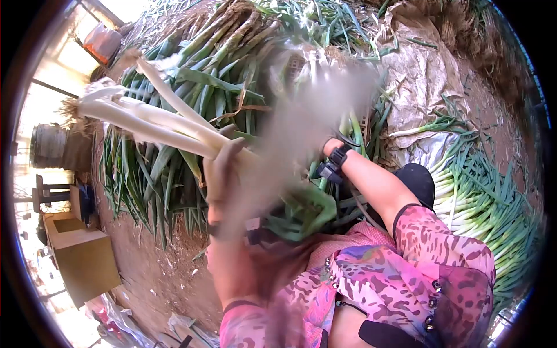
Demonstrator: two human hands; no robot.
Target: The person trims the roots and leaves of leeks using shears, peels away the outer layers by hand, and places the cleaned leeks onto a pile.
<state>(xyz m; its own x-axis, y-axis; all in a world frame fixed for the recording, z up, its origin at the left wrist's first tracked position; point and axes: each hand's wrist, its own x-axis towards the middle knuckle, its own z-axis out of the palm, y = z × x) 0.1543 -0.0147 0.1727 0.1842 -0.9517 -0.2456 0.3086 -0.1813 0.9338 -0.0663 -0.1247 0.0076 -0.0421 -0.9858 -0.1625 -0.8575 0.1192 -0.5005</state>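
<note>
My left hand [222, 171] is wrapped round a few long green onions [162, 130]. Their thick white stems and rooty ends point to the upper left, and their green leaves trail toward my lap. My right hand's wrist, with a black watch [333, 162] on it, is near the middle of the view. A pale blurred smear [296, 133] close to the lens covers that hand's fingers, so what they hold is hidden. Beyond my left hand lies a big heap of untrimmed green onions [203, 75] with dry brown outer leaves.
Cleaned green onions [481, 197] lie in a pile at the right. A crumpled tan sheet [420, 75] covers the ground at the upper right. On the left stand a cardboard box [87, 261] and a grey bucket [49, 146]. Bare soil [151, 278] shows between them and me.
</note>
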